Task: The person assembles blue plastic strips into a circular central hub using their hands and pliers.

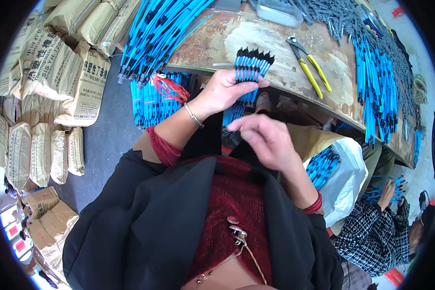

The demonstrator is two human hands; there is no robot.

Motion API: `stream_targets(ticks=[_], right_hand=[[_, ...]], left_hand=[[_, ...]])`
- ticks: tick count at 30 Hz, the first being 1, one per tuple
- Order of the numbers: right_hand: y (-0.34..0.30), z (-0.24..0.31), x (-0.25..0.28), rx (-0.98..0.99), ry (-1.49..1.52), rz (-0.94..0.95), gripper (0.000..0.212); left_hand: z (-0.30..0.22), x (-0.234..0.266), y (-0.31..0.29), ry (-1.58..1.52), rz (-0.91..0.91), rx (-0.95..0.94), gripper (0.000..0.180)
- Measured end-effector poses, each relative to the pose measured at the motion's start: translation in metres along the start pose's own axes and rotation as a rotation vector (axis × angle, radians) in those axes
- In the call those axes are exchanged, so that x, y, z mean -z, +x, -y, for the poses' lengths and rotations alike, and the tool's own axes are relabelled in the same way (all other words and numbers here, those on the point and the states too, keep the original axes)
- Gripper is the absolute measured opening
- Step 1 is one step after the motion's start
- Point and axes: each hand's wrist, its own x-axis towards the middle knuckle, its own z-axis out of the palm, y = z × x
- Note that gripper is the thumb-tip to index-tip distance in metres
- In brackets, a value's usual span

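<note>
My left hand (222,92) is closed around a bundle of thin blue sticks (251,66) with black collars and black tips, just off the worktable's near edge. The tips point up and away from me, fanned in a row above my fingers. Below and to the right, my right hand (270,140) is apart from the bundle, its thumb and fingers curled in a pinch. Whatever those fingers hold, if anything, is hidden. More blue stick bundles (154,104) lie beneath the table edge, near my left forearm, with red ties (171,89) on top.
On the worn wooden table (203,48) are yellow-handled pliers (310,78), a clear tray (280,17), grey parts (336,19) and loose blue sticks (374,87). A white sack (348,174) stands at my right. Paper sacks (48,67) are stacked left. Another person (372,237) handles blue sticks at right.
</note>
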Motion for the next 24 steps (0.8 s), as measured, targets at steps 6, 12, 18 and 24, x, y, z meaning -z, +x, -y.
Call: stream_targets(ticks=[6,12,18,24], right_hand=[[0.005,0.003,0.037,-0.423,0.357,-0.452,0.005],[0.017,-0.006,0.05,-0.244,-0.322,-0.286,0.003],[0.029,-0.009,0.048,-0.046,-0.501,-0.309,0.006],[0.036,0.0,0.048,-0.06,-0.563,-0.302,0.007]], left_hand=[[-0.001,-0.005,-0.004,0.164,0.036,-0.089,0.016],[0.0,-0.003,-0.005,0.036,-0.001,-0.07,0.02],[-0.003,-0.008,0.002,0.112,0.014,-0.096,0.022],[-0.004,-0.008,-0.001,0.107,0.029,-0.077,0.023]])
